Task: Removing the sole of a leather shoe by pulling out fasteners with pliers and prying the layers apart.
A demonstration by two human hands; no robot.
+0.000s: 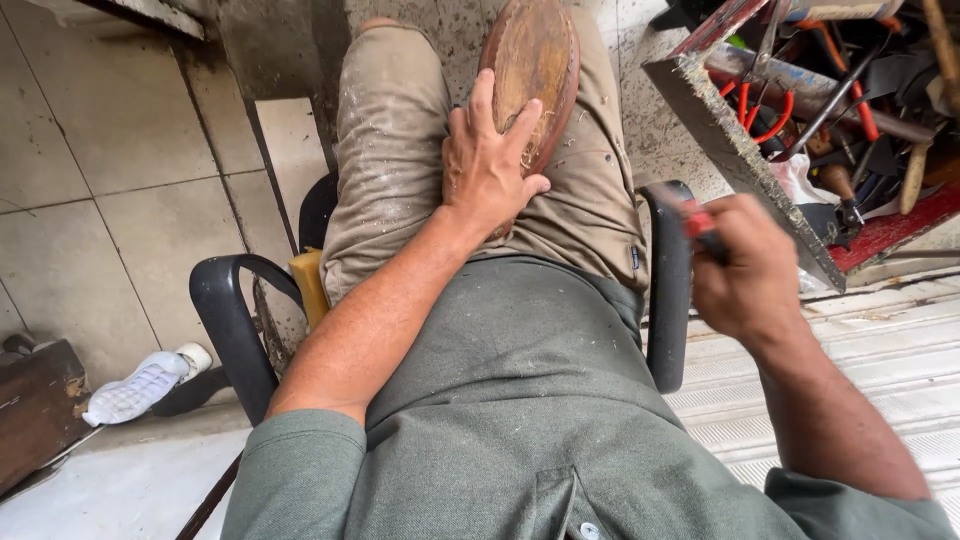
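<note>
An oval brown wooden piece (533, 62) lies on my lap, across my right thigh. My left hand (488, 165) presses flat on its near end, fingers spread over the wood. Off to the right of the lap, beside the chair's arm, my right hand (748, 268) is closed around a tool with a red and black handle (697, 221). The tool's working end is hidden. Wood dust speckles my tan trousers (392, 150).
A dusty wooden box (742, 160) full of tools with red and black handles stands at the upper right. The chair's black armrests (669, 290) flank me. A white shoe (135, 390) lies on the tiled floor at left, near a dark wooden block (35, 410).
</note>
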